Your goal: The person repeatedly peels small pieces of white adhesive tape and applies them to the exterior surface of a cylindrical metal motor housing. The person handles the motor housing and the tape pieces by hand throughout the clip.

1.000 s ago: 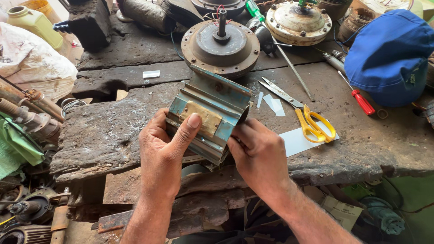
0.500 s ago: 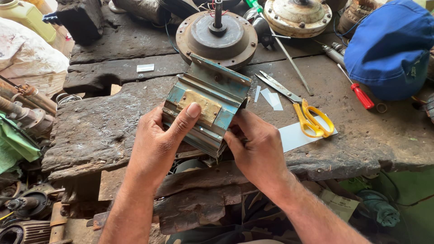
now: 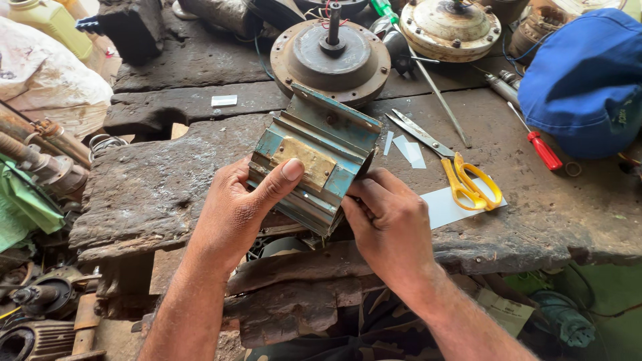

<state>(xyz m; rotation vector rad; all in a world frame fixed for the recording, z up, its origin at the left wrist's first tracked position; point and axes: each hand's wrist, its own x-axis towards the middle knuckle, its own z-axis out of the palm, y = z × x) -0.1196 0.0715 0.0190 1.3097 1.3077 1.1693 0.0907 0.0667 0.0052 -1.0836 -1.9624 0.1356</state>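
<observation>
I hold the blue-grey ribbed metal housing (image 3: 314, 160) at the near edge of the worn wooden workbench (image 3: 154, 194), tilted with its far end toward the round rusty motor plate (image 3: 331, 57), which sits just behind it and appears barely apart from it. My left hand (image 3: 231, 214) is clamped on the housing's left side, thumb laid flat across the brass-coloured plate (image 3: 302, 159) on its face, fingers wrapped beneath and out of sight. My right hand (image 3: 391, 227) is closed on the housing's lower right corner, knuckles up, fingertips pinching its edge. To the right, open bench surface runs to the white paper sheet (image 3: 448, 204) and the yellow-handled scissors (image 3: 461, 177) lying partly on it, near my right hand. Beyond those lie a red-handled screwdriver (image 3: 542, 148) and a blue cap (image 3: 585, 80), well apart. To the left, bare wood extends to the bench's broken edge; clutter crowds the floor below it.
</observation>
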